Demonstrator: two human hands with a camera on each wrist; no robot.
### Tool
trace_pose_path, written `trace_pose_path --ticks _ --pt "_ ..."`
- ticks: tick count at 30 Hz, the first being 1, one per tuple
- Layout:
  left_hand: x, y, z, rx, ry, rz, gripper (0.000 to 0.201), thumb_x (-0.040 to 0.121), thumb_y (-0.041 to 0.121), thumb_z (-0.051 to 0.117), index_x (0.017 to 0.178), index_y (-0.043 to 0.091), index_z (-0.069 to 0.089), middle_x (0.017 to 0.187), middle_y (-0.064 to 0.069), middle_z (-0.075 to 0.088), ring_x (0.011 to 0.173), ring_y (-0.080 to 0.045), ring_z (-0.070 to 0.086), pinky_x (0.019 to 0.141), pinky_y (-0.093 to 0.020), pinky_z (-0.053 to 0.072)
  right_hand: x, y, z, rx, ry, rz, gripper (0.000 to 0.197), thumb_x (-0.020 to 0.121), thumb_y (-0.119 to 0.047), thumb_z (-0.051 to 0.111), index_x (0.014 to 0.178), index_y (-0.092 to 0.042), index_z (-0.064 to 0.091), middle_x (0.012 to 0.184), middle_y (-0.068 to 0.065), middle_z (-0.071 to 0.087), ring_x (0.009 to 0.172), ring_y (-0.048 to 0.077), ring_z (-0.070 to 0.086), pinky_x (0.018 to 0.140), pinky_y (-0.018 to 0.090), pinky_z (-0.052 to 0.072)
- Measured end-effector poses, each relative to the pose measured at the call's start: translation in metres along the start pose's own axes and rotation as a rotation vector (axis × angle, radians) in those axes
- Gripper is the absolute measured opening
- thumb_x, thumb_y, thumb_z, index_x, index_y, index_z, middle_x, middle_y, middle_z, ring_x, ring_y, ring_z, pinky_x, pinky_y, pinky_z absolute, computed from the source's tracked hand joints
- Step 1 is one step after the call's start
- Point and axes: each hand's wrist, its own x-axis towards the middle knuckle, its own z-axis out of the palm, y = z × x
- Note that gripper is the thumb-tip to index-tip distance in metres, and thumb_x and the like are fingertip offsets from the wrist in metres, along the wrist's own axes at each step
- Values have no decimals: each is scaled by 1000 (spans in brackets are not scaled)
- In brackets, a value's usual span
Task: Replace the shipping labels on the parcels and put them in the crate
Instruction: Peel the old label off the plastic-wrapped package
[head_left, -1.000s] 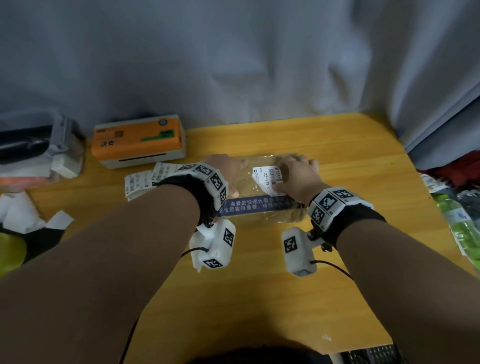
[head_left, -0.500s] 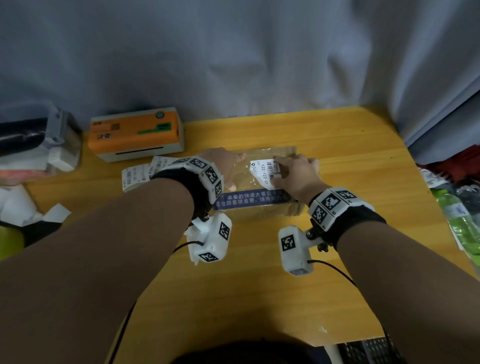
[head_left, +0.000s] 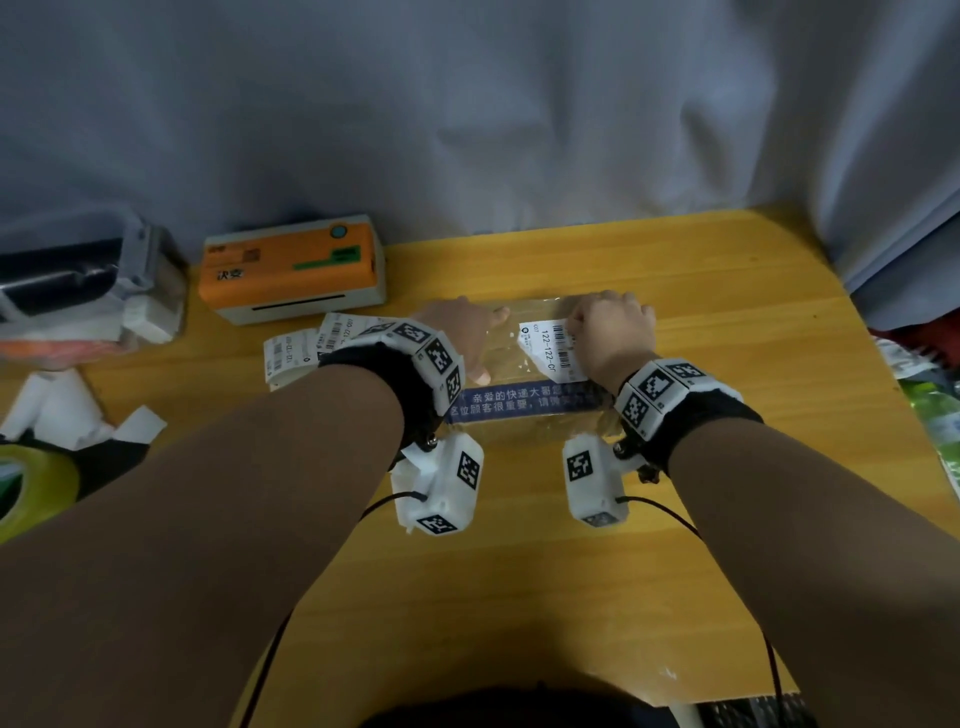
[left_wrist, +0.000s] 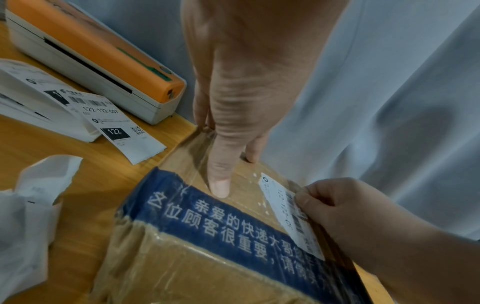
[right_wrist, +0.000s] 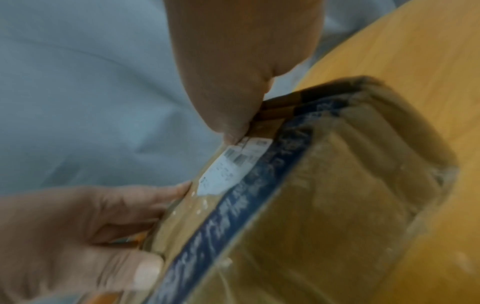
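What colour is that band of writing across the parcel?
Dark blue with white Chinese characters; the band crosses the brown taped parcel. The left wrist view shows it best.

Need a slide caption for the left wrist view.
Left hand steadies taped parcel while right hand pinches its label.
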Motion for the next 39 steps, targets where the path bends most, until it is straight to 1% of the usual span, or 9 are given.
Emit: trace_pose_path --ticks 3,6,10,14,22,26,29,32,39 --pt "1 0 0 -17 -4 14 99 79 31 72 150 32 2 155 -20 10 142 -36 20 112 -49 29 -10 -2 7 121 84 -61 21 92 -6 47 107 -15 60 124 6 55 119 25 46 102 39 30" --pt "0 0 -1 -22 -13 7 99 80 32 72 150 32 1 156 -20 7 143 -35 18 113 -49 28 -11 0 8 276 179 20 17 94 -16 52 110 -11 58 117 6 56 108 24 53 98 36 35" --pt "-1 1 1 -31 1 2 98 80 30 72 150 32 3 156 -20 5 142 -37 20 112 -49 28 -2 2 5 259 82 70 19 92 -21 57 104 -8 64 114 9 55 100 27 56 96 41 44" --pt "0 -2 4 -67 3 -1 99 80 27 73 149 34 3 156 -20 5 143 -36 15 113 -49 27 8 -1 3 177 10 116 20 93 -13 52 106 -5 64 111 12 59 93 28 58 81 36 48" --pt "-1 1 3 -75 3 -3 98 81 26 72 149 34 2 156 -19 1 142 -37 19 113 -48 28 -1 -3 3 19 -15 35 31 92 -6 44 122 -3 52 121 14 53 109 29 53 96 38 40" --pt "-1 1 4 -62 25 -12 96 81 26 71 149 35 3 156 -17 3 140 -38 23 112 -47 31 -11 2 2 204 51 1 17 91 -2 47 100 -14 54 115 5 54 106 23 54 99 37 38" --pt "-1 0 4 -59 23 -6 96 81 27 71 149 35 3 156 -18 3 140 -38 25 111 -46 32 -11 3 -1 378 69 41 23 93 -18 54 116 -15 51 121 4 53 107 23 55 100 44 41" --pt "0 -1 5 -50 21 -2 97 81 30 71 149 34 4 156 -20 5 140 -38 25 111 -47 33 -6 3 1 293 67 6 30 90 -27 59 119 -19 60 117 5 53 106 25 55 99 44 43" --pt "-2 -1 2 -33 8 -3 97 80 32 71 150 33 3 156 -21 9 138 -38 30 109 -46 35 -12 -11 7 -3 273 -171 16 90 -10 54 93 -9 70 104 7 58 102 26 48 90 36 32"
